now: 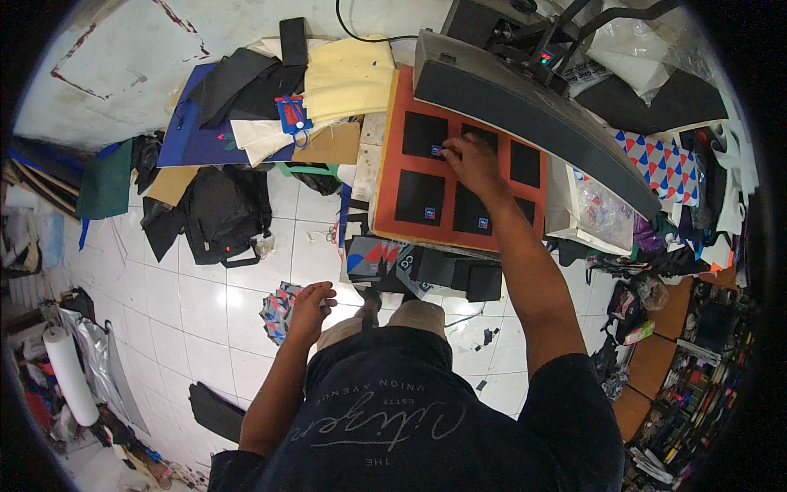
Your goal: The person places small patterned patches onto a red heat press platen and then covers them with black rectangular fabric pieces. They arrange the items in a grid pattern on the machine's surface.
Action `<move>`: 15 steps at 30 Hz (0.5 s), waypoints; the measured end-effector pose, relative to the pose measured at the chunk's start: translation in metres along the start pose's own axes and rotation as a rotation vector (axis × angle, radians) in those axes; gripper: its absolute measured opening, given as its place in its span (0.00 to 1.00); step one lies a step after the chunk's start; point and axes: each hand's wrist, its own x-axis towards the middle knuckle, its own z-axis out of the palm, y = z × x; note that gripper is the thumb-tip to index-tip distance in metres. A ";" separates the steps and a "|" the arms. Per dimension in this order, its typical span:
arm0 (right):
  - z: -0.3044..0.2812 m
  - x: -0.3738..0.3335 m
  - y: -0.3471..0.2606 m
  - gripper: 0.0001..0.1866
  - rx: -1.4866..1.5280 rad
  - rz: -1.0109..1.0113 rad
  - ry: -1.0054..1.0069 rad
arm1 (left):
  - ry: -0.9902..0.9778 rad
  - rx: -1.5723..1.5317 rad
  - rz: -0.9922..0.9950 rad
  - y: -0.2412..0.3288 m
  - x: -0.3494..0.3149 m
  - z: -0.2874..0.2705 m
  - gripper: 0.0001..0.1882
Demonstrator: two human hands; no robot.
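Observation:
An orange-red heat press bed (395, 135) holds several black fabric squares in two rows. Small blue-and-red patches lie at the corners of some, among them the upper left square (422, 131), the lower left square (416, 195) and the lower middle square (463, 205). My right hand (475, 168) reaches over the bed, fingertips pinched beside the upper left square's patch (437, 151); what they hold is too small to make out. Lower down, my left hand (310, 312) is in front of my body, fingers curled, with something pale at the fingertips. Beside it is a grey, red and blue patterned bundle (279, 310).
The raised dark press plate (525, 107) overhangs the bed's far right side. Folded yellow cloth (348, 78), a dark phone (293, 41) and black fabric lie at the left. Below the bed are stacked patterned pieces (373, 258). A black bag (225, 217) rests on the tiled floor.

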 end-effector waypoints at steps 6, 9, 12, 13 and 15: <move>0.014 0.000 0.000 0.12 -0.055 -0.022 0.021 | -0.011 0.040 0.034 -0.001 -0.001 -0.002 0.16; 0.013 0.000 -0.001 0.12 -0.063 -0.028 0.018 | 0.006 0.015 0.003 -0.001 -0.001 -0.002 0.16; 0.015 0.001 -0.001 0.12 -0.064 -0.032 0.039 | -0.005 0.080 0.042 -0.004 0.000 -0.005 0.16; 0.015 0.001 -0.001 0.12 -0.066 -0.032 0.050 | -0.019 0.138 0.088 -0.007 0.000 -0.007 0.16; 0.015 0.001 -0.001 0.12 -0.076 -0.042 0.051 | -0.026 0.164 0.110 -0.007 0.000 -0.007 0.17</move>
